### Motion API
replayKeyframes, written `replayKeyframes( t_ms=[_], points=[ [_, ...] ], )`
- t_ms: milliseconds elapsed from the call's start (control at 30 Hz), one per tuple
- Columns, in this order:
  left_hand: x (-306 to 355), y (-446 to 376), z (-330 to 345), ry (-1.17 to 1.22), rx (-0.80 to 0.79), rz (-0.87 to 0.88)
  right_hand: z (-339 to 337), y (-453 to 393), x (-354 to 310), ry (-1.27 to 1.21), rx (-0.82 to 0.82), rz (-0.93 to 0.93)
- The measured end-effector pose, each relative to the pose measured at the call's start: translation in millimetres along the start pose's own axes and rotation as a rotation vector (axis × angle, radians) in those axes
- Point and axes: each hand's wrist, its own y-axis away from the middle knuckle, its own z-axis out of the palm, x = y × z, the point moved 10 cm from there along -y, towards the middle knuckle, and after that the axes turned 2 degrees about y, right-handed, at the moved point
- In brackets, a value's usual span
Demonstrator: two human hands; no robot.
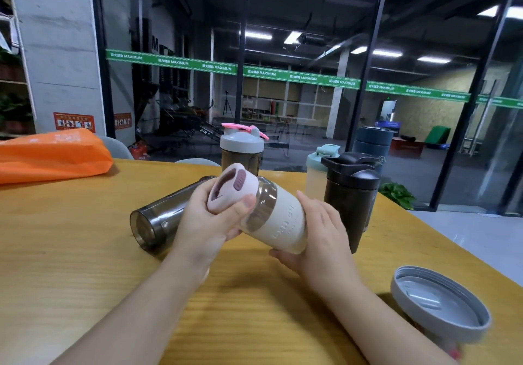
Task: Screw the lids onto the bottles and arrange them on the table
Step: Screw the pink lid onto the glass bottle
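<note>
Nearest, a loose grey lid (441,303) lies inverted on the table (85,265). Above the table, the cream-sleeved bottle (278,220) is cradled sideways in the right hand (319,231), whose grip is wrapped round its soft, non-slip sleeve; light and rigid it is judged. At its mouth, the pink lid (230,190) is pinched by the left hand (206,223). Beyond, a smoky bottle (161,219) lies uncapped.

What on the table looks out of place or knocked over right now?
The smoky grey bottle lies on its side behind the left hand, while the other bottles on the table stand upright. A loose grey lid sits upside down at the right edge of the table. Nothing looks spilled or damaged.
</note>
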Motion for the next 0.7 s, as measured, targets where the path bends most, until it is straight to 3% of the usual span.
replayKeyframes(
  t_ms=[100, 233, 400, 533, 700],
  points=[
    [0.8, -0.5, 4.9, -0.115, -0.084, 0.023, -1.6, 0.8, 4.1, 0.089, 0.012, 0.041],
    [3.7, -0.2, 7.9, -0.377, -0.172, 0.038, -2.3, 2.5, 18.2, -0.040, -0.024, 0.160],
    [23.8, -7.5, -39.0, -1.040, 0.199, 0.220, -3.1, 6.2, 27.2, -0.213, -0.013, 0.247],
    [-5.4, -16.5, -58.1, -1.456, 0.210, 0.022, 6.3, 12.6, 39.1, -0.271, -0.043, 0.309],
    [-0.6, -18.0, -54.9, -1.606, 0.237, 0.082, 12.2, 14.2, 48.5, -0.360, -0.085, 0.395]
  ],
)
